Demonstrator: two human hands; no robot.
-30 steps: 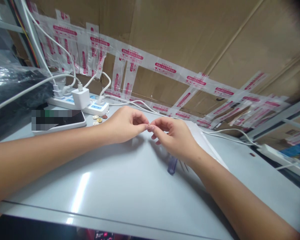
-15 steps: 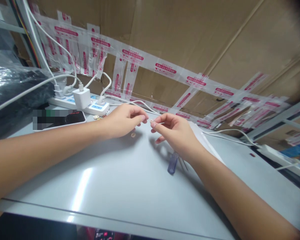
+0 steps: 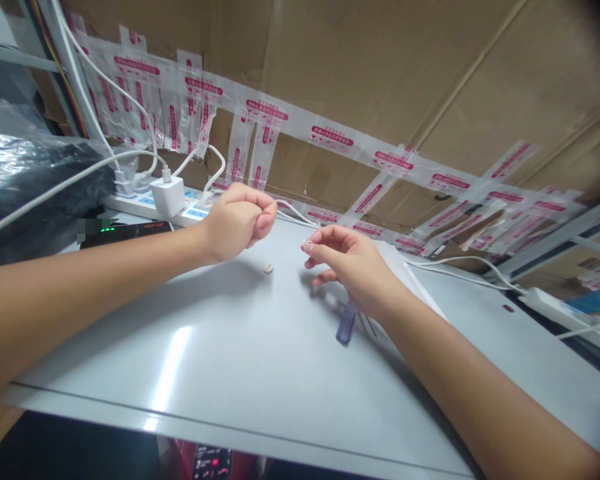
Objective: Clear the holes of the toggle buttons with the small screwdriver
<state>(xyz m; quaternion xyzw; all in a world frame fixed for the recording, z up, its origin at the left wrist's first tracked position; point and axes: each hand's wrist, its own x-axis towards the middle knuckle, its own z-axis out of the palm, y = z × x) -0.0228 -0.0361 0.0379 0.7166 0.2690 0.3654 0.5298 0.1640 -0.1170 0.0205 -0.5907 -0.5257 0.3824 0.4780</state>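
Observation:
My right hand pinches a small pale piece between thumb and forefinger, above the table; its exact kind is too small to tell. My left hand is curled into a fist over the table, and whatever may be inside its fingers is hidden. Below and between the hands, a small round beige piece lies on the grey tabletop. Under my right wrist lies a tool with a translucent purple handle, a thin metal shaft beside it partly covered by the hand.
Behind my left hand stand a white power strip and a white charger with cables. A black device sits beside my left forearm. Taped cardboard rises along the back. White paper lies behind my right arm.
My left hand has lifted and drawn back to the left, its fingers curling into a fist, uncovering the round beige piece. My right hand keeps its pinch nearly in place.

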